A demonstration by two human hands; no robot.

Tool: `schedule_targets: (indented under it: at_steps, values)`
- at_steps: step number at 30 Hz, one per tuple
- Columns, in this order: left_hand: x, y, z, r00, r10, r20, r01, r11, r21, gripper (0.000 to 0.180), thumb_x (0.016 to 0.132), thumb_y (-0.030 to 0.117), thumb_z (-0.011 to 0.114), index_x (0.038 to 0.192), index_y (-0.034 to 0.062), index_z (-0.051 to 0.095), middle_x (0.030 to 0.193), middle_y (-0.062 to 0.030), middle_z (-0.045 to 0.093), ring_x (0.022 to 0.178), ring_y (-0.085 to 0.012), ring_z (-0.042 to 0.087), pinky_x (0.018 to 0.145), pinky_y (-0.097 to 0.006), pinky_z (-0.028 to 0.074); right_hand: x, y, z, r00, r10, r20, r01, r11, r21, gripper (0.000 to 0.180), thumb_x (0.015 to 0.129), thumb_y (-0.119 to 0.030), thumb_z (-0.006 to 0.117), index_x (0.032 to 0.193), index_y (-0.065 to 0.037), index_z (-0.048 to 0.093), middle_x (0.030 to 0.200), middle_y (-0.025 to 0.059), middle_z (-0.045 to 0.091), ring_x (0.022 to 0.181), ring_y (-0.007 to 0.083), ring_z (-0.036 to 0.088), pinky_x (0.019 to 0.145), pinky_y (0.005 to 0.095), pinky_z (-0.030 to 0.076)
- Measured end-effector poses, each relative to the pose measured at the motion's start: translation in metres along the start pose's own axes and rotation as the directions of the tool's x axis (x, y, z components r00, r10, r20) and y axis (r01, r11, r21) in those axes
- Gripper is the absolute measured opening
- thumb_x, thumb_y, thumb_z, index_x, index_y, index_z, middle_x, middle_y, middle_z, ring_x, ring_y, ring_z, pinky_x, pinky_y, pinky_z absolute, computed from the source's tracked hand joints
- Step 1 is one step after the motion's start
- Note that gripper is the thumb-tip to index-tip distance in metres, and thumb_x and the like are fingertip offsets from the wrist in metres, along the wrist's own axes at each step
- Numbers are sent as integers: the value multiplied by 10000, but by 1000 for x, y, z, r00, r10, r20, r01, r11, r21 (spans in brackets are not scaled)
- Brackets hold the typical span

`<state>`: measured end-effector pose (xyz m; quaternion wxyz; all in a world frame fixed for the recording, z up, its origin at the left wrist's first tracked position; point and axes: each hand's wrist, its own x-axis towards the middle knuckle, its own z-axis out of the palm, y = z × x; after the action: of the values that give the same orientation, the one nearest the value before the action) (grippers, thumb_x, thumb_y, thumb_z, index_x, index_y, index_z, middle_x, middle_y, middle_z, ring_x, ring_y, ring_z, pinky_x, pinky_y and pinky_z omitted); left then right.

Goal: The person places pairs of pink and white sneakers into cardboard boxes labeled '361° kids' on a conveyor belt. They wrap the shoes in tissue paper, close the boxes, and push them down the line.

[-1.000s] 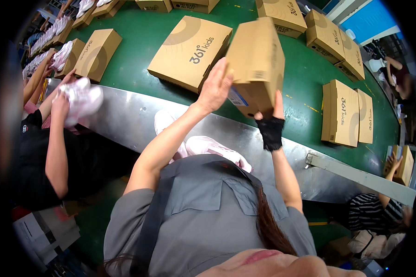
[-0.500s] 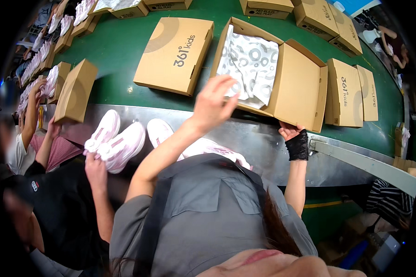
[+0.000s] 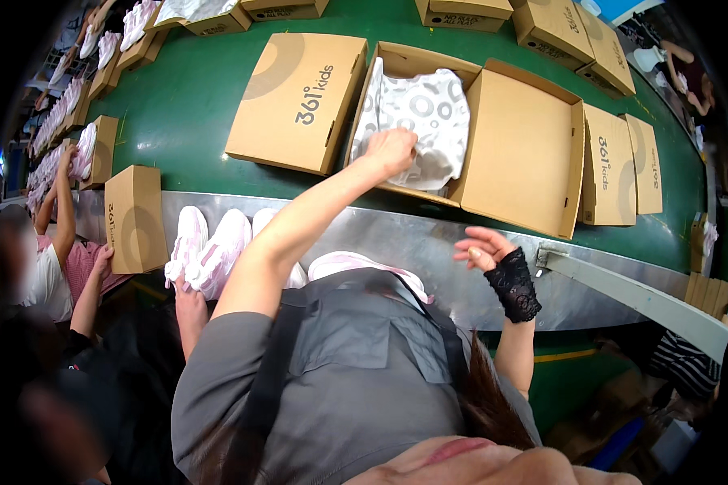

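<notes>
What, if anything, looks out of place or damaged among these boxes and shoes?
Nothing stands out as damaged or spilled. Only the patterned paper in the open box looks rumpled, and the left hand is on it.

Bright light leaves soft glare on the ledge (image 3: 461, 295) and belt (image 3: 190, 105), the near left sits dim, and fisheye distortion bends the black-rimmed edges.

– What does the left hand (image 3: 392, 151) do?
– It pinches the patterned paper (image 3: 441, 109) inside the open box (image 3: 522, 153).
– And the right hand (image 3: 487, 249)?
– It is loosely bent, above the metal counter (image 3: 453, 283).
</notes>
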<state>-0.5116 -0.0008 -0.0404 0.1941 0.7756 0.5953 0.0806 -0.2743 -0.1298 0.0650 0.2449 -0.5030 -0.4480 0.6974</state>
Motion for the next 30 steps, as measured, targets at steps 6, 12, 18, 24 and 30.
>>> schedule_targets:
  at_steps: [6,12,18,24,30]
  values:
    - [-4,53,-84,775,479,-412,-492,867,82,129,670,66,530,783,79,592,673,-65,465,648,-246,525,556,-344,440,57,-57,42,554,-831,-53,203,197,-959,697,613,-137,688,1229,-48,376,1244,182,369,1090,326,417,850,369,383]
    - [-14,75,-108,548,350,-759,-613,786,-80,548,691,227,671,1137,-2,450,1127,-185,418,991,-298,472,798,-343,417,90,-41,-37,531,-583,-615,258,803,-538,241,744,-82,556,977,-21,537,730,31,559,648,98,511,565,249,433]
    - [-8,22,-11,994,-59,-94,66,995,77,824,656,437,655,1240,-27,306,1210,-263,331,1092,-365,382,892,-530,281,51,1,-124,253,-178,-951,415,908,-60,332,710,-47,606,1030,-45,519,765,36,572,575,108,511,470,222,400]
    - [7,-18,27,992,-20,122,3,990,138,222,656,185,578,815,40,633,825,-159,601,823,-304,574,696,-415,457,14,1,-128,114,-537,-836,59,844,-534,499,735,-60,583,1184,24,382,1092,176,492,957,246,500,825,337,394]
    - [2,-49,-33,977,-54,-207,-87,782,-617,182,717,145,548,842,28,610,694,-39,597,651,-132,557,619,-255,446,22,-30,-19,274,-914,-300,-107,281,-954,510,721,-38,544,1204,0,386,1170,185,450,1106,317,421,945,380,318]
